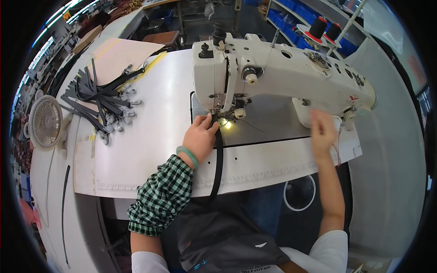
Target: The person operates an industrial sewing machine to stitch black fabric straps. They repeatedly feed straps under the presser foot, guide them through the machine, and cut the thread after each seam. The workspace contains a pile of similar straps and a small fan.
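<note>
Black strap (219, 157) hangs from beside the needle of the white sewing machine (277, 68) down over the front edge of the worktable (154, 141), its upper end pinched by the fingers of the left hand (199, 134). Blurred, the right hand (322, 129) is near the machine's right end; whether it grips anything I cannot tell. More dark straps (98, 98) lie heaped on the table's left side.

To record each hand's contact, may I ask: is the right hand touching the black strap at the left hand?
Apart. The head view shows the right hand well to the right of the black strap, with white tabletop between them.
</note>
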Available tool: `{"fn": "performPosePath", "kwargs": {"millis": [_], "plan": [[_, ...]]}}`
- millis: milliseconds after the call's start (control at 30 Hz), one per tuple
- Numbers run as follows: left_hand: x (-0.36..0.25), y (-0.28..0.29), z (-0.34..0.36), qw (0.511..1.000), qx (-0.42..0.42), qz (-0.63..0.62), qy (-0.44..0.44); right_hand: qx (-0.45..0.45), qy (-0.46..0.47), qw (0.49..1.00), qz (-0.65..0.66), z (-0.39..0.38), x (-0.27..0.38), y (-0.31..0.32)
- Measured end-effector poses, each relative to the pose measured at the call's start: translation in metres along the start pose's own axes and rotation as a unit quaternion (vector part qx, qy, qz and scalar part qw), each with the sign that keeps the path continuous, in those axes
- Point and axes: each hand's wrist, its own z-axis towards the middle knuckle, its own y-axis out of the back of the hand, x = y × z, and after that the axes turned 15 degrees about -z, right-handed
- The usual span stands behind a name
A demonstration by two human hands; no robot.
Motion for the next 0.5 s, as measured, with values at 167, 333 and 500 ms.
{"fn": "performPosePath", "kwargs": {"millis": [167, 333, 500], "plan": [[0.007, -0.001, -0.002, 1.0, 0.02, -0.002, -0.001, 0.252, 0.116, 0.957, 0.09, -0.018, 0.093, -0.073], [0.005, 0.0, 0.0, 1.0, 0.016, -0.008, -0.002, 0.237, 0.227, 0.944, 0.023, -0.015, 0.106, -0.094], [0.003, 0.004, -0.001, 1.0, 0.022, -0.006, -0.009, 0.276, 0.259, 0.925, 0.033, -0.013, 0.102, -0.083]]}}
